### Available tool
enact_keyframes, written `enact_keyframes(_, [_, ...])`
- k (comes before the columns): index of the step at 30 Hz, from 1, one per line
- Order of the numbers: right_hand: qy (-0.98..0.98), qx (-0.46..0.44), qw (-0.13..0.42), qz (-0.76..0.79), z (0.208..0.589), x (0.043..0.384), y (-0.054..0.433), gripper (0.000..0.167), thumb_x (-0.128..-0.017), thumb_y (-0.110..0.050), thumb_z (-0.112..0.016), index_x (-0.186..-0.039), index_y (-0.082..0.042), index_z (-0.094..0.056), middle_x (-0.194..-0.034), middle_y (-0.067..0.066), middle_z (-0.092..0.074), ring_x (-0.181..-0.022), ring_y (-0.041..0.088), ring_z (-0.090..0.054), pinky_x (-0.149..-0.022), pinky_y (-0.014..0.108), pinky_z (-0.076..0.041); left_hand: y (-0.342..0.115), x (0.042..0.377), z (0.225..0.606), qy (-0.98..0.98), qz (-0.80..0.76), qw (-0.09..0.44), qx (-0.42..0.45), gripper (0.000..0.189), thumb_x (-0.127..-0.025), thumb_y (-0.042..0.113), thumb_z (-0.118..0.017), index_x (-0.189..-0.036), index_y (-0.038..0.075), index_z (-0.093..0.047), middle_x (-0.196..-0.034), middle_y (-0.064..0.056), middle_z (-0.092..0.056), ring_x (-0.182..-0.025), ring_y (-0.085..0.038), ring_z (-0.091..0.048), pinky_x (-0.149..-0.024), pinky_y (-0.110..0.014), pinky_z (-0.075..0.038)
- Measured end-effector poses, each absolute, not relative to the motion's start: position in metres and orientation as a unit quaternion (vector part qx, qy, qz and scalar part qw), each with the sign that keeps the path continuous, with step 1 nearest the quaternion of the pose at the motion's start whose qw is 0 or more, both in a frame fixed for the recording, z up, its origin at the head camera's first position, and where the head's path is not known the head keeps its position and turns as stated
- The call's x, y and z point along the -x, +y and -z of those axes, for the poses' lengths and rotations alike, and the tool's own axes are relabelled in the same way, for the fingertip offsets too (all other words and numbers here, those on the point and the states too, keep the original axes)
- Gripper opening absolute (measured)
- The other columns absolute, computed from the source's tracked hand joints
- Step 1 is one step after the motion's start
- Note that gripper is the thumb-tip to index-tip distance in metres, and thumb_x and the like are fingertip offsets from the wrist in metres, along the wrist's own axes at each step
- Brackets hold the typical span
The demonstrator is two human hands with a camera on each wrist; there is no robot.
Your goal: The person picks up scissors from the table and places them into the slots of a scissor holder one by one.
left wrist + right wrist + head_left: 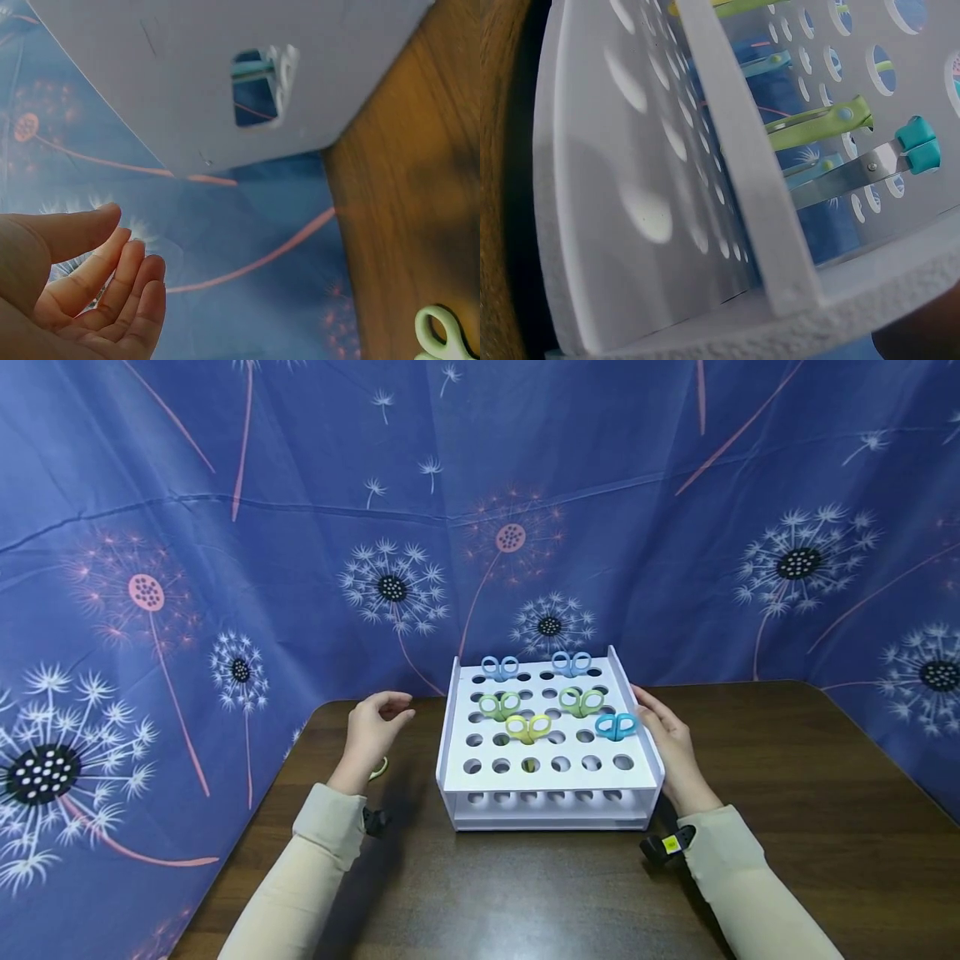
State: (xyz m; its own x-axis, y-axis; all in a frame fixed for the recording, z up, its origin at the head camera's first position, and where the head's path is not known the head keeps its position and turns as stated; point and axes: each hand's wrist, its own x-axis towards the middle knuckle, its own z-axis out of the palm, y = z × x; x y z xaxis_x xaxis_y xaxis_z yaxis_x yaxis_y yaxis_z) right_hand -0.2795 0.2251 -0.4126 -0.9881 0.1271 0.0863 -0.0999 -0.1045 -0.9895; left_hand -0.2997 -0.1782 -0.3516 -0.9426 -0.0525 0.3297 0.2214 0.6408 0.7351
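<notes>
A white rack [543, 783] with rows of round holes stands on the table. Scissors stand in it, handles up: two pairs of blue scissors [500, 668] at the back, two pairs of green scissors [581, 702], yellow scissors [528, 727] and teal scissors [617, 726]. To the rack's left, my left hand [375, 727] is raised with relaxed fingers, holding nothing. Behind that wrist lies a loose pair of scissors with a pale green handle [435, 330], mostly hidden. My right hand [671, 747] rests its fingers against the rack's right side wall, some fingers hidden.
The brown wooden table [787, 760] runs up to a blue cloth backdrop [300, 435] with dandelion prints. A slot [255, 90] is cut in the rack's left side wall. Under the perforated top, the blades hang above a lower shelf [585, 195].
</notes>
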Motion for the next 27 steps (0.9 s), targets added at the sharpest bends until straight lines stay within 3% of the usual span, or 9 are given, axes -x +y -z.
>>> enact_keyframes(11, [-0.659, 0.01, 0.069, -0.749, 0.414, 0.279, 0.227, 0.05, -0.1, -0.036, -0.05, -0.147, -0.021, -0.043, -0.137, 0.003, -0.048, -0.098, -0.002, -0.06, -0.079, 0.013, -0.051, -0.204, 0.308, 0.365, -0.9, 0.415, 0.132, -0.018, 0.026, -0.09, 0.014, -0.069, -0.114, 0.005, -0.069, -0.111, -0.016, -0.069, -0.103, -0.03, -0.065, -0.089, -0.042, -0.051])
enact_keyframes(21, [-0.661, 0.009, 0.072, -0.747, 0.414, 0.281, 0.226, 0.05, -0.101, -0.035, -0.049, -0.148, -0.02, -0.042, -0.148, 0.009, -0.041, -0.102, -0.002, -0.059, -0.08, 0.013, -0.051, -0.229, 0.314, 0.376, -0.917, 0.373, 0.135, -0.044, 0.024, -0.09, 0.015, -0.067, -0.11, 0.003, -0.07, -0.107, -0.017, -0.071, -0.098, -0.031, -0.065, -0.084, -0.042, -0.05])
enact_keyframes(27, [-0.662, 0.009, 0.072, -0.746, 0.413, 0.28, 0.227, 0.049, -0.101, -0.033, -0.048, -0.148, -0.019, -0.042, -0.141, 0.004, -0.047, -0.099, -0.002, -0.06, -0.079, 0.014, -0.051, -0.24, 0.319, 0.386, -0.917, 0.373, 0.118, -0.072, 0.024, -0.09, 0.014, -0.066, -0.111, 0.002, -0.069, -0.109, -0.018, -0.069, -0.1, -0.031, -0.063, -0.085, -0.042, -0.05])
